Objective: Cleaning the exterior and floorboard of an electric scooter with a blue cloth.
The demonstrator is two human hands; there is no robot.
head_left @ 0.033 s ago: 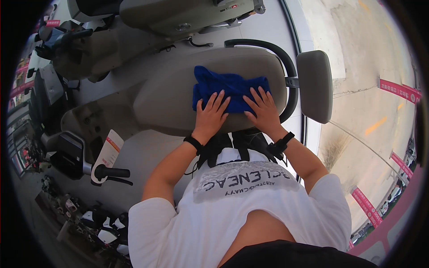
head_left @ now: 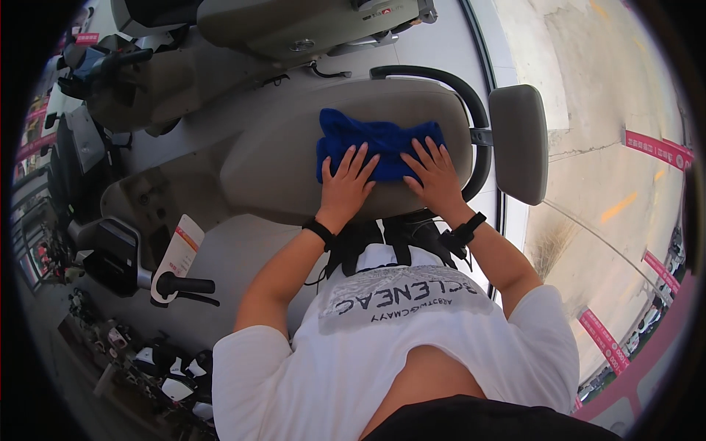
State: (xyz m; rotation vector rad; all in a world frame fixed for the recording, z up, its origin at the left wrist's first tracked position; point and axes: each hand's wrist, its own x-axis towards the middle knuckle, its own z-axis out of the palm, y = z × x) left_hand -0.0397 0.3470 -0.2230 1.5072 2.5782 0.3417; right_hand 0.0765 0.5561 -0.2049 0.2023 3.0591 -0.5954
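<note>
A scooter (head_left: 235, 173) lies across the middle of the frame, its front end toward the left and its broad grey-brown seat (head_left: 287, 147) nearest the wearer; a second scooter (head_left: 265, 29) stands beyond it along the upper left. At the right end of the seat a padded backrest (head_left: 518, 143) stands out behind a curved black rail (head_left: 479, 110). The handlebar grip (head_left: 187, 285), at the lower left, has a pale card (head_left: 179, 250) beside it.

The blue cloth (head_left: 382, 132) is right of centre, in the upper half of the frame, rumpled and spread on the rear part of the seat, with one corner jutting toward the top of the frame. Both hands rest on its near edge, fingers wide and fairly flat, gripping nothing: the left hand (head_left: 346, 191) at its lower left, the right hand (head_left: 432, 180) at its lower right, a stretch of cloth showing between them.

The step in hand looks like pressing or wiping the cloth against the seat; which of the two, I cannot tell. The next move seems to call for even, light pressure from both palms, with the cloth kept flat beneath the fingers.
</note>
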